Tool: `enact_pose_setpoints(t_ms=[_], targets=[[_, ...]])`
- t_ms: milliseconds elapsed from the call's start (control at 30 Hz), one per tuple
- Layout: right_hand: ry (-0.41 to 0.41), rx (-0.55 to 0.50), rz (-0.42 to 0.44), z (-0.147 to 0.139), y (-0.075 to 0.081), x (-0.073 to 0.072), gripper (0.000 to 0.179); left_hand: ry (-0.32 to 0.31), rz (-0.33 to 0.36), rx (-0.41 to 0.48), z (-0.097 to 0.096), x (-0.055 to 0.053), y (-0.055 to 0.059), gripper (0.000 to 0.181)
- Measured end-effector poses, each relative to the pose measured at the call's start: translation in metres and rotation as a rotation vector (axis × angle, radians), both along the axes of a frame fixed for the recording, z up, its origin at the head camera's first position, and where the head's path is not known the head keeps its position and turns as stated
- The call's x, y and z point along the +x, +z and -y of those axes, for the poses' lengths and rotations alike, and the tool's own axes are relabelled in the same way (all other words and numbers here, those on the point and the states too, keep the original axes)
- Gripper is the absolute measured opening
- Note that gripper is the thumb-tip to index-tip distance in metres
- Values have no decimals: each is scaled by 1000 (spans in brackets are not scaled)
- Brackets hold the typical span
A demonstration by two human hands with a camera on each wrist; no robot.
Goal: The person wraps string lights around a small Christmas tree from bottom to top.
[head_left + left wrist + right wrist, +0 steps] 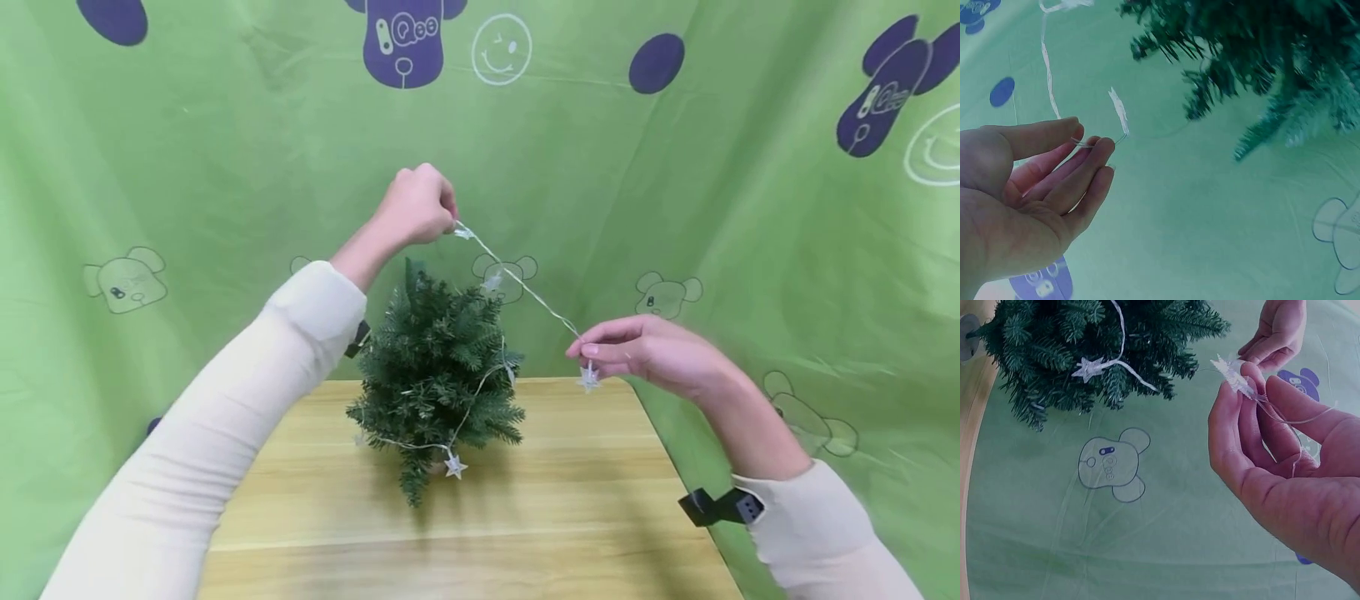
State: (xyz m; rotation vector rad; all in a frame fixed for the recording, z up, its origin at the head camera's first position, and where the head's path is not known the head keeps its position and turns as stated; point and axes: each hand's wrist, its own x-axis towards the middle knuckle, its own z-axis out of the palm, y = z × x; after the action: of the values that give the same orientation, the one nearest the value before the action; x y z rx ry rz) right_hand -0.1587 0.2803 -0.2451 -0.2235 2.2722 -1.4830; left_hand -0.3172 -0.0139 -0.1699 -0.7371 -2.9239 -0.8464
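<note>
A small green artificial Christmas tree stands on the wooden table. Above its top, my left hand pinches a star string light; thumb and fingers meet on the wire in the left wrist view. Right of the tree, my right hand pinches the same string between thumb and fingers, with a clear star hanging just below the fingertips. Between the hands the wire slopes down nearly straight. Another stretch drapes across the tree's lower front, where a second star hangs. In the right wrist view, loose wire crosses my right palm.
The wooden table lies below, its right edge running beyond the tree. Green printed cloth hangs behind and at both sides. A black strap device sits on my right wrist.
</note>
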Motion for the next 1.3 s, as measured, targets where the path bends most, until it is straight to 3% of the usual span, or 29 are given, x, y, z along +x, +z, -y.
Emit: enact_pose_setpoints(t_ms=[133, 400, 567, 833, 1100, 1300], targets=[[9, -28, -3, 8, 1, -3, 34, 7, 15, -14, 19, -2, -4, 14], [13, -43, -31, 23, 5, -7, 31, 22, 112, -40, 57, 0, -15, 11], [2, -47, -45, 30, 9, -7, 31, 9, 162, -39, 71, 6, -17, 11], [-19, -60, -80, 35, 15, -7, 31, -20, 174, -35, 89, 16, -19, 9], [5, -72, -83, 37, 20, -5, 29, -48, 245, -6, 108, 27, -31, 9], [29, -100, -119, 42, 24, -4, 25, -172, 321, -73, 115, 29, -47, 9]])
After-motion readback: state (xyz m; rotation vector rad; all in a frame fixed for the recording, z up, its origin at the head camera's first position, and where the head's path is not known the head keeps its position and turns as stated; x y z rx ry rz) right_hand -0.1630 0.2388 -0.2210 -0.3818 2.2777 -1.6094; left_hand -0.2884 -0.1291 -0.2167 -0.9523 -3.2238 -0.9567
